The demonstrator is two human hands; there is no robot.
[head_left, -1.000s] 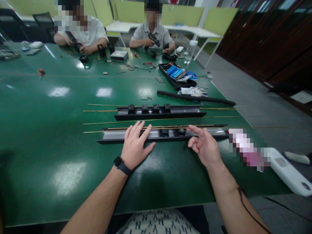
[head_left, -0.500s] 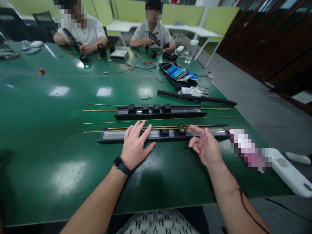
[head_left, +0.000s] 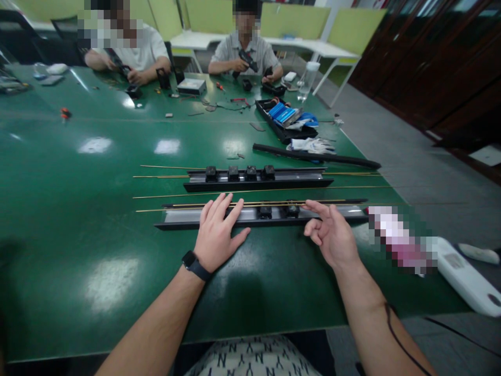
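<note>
A long black rail (head_left: 183, 219) with small black blocks (head_left: 265, 212) in it lies across the green table (head_left: 97, 235) in front of me. My left hand (head_left: 217, 232) rests flat on the rail, fingers spread, palm down. My right hand (head_left: 331, 232) hovers at the rail's right part, index finger stretched toward a thin brass rod (head_left: 156, 210) lying along the rail, the other fingers curled. It holds nothing. A second black rail (head_left: 297, 180) with several black blocks lies just beyond, with more brass rods (head_left: 164, 177) beside it.
A long black strip (head_left: 313, 155) and white gloves (head_left: 309, 145) lie farther right, behind them a black tray (head_left: 274, 128) with blue parts. Two people sit at the far side holding tools. A white device (head_left: 465, 279) lies at the right table edge. A clear bottle (head_left: 306, 82) stands far back.
</note>
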